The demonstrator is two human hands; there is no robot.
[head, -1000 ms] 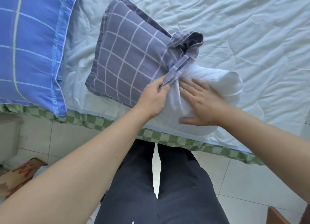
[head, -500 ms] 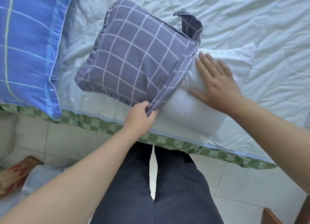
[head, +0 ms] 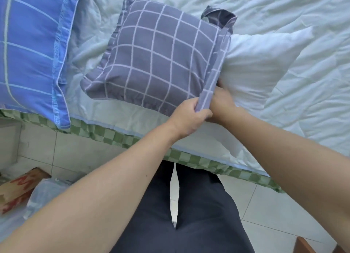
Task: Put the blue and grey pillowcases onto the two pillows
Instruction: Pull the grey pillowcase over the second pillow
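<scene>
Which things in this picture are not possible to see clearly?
Head view only:
- Right hand fingers: hidden behind the grey pillowcase hem and the left hand; grip unclear.
- White pillow: left part covered by the pillowcase.
- Blue pillowcase: cut off by the left edge.
- Cardboard box print: cut off, unreadable.

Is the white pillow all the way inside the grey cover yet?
No, only partly in. The grey pillowcase covers one end; the white pillow sticks out bare past its open edge, which the left hand grips.

Bed (head: 284, 15) carries 2 pillows (head: 157, 55) (head: 28, 50).
</scene>
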